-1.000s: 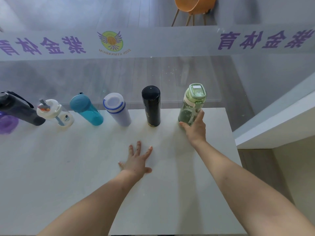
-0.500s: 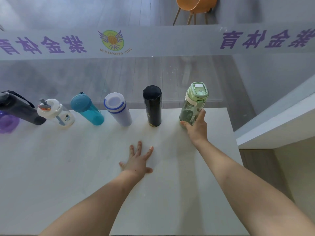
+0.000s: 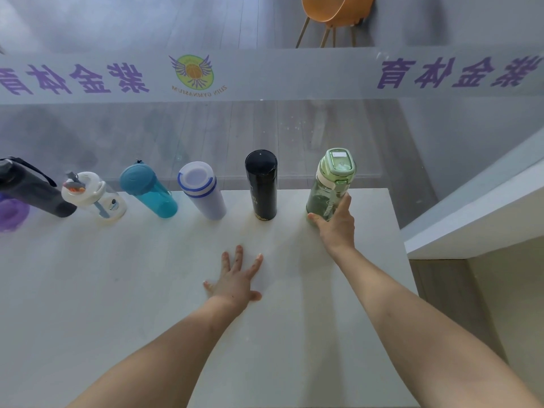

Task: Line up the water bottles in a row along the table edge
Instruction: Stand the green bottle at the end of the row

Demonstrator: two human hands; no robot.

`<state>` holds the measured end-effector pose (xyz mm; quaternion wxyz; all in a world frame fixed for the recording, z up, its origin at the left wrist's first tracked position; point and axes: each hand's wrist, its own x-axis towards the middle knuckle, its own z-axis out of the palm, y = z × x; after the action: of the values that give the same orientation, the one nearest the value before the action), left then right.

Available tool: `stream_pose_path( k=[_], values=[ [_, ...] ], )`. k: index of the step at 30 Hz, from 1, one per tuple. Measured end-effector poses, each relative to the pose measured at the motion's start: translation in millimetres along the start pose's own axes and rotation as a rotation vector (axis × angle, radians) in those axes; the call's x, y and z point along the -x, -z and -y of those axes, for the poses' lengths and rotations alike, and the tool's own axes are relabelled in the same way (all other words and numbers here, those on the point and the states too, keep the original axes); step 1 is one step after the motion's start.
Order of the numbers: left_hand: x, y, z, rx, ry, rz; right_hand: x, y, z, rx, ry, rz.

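Pale grey-white counter (image 3: 88, 290) against a glass partition with purple lettering; orange chair (image 3: 335, 13) beyond.

Along the far counter edge, left to right: dark grey bottle with strap (image 3: 32, 189); clear bottle with white flip lid (image 3: 94, 195); teal translucent bottle (image 3: 150, 191); white tumbler with blue bands (image 3: 203, 191); black cylindrical flask (image 3: 262, 187); green translucent bottle with pale green lid (image 3: 329, 184), rightmost, upright.

Right hand (image 3: 335, 225): wrapped around the green bottle's base.

Left hand (image 3: 235, 278): flat on the counter, fingers spread, holding nothing.
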<state>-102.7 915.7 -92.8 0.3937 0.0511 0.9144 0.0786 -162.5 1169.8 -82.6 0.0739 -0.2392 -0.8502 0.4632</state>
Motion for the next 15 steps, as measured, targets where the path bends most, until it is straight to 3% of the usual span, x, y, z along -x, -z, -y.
stream_pose_path(
  k=[15],
  values=[
    [-0.8,-1.4,0.0,-0.004,0.003,0.000,-7.0,-5.5,-0.6,-0.012,0.000,0.007]
  ],
)
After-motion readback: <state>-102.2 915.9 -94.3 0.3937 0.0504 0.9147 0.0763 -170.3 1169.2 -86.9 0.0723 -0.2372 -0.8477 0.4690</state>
